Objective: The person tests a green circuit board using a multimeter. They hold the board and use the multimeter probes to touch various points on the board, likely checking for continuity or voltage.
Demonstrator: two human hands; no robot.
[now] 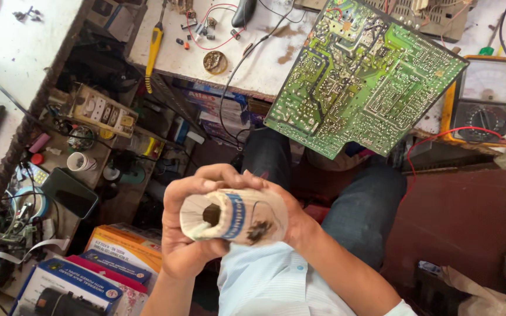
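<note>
head view: both hands hold a pale paper-wrapped roll [233,216] with a blue label band over the lap; left hand [185,234] grips its end, right hand [279,213] cups behind. orange and blue boxes [103,266] lie lower left.

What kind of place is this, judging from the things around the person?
Most likely a small electronics repair workshop. A large green circuit board lies on the white workbench, an analogue multimeter sits beside it, and a yellow-handled screwdriver and loose components lie nearby. Both hands, left hand and right hand, hold a wrapped roll.
</note>
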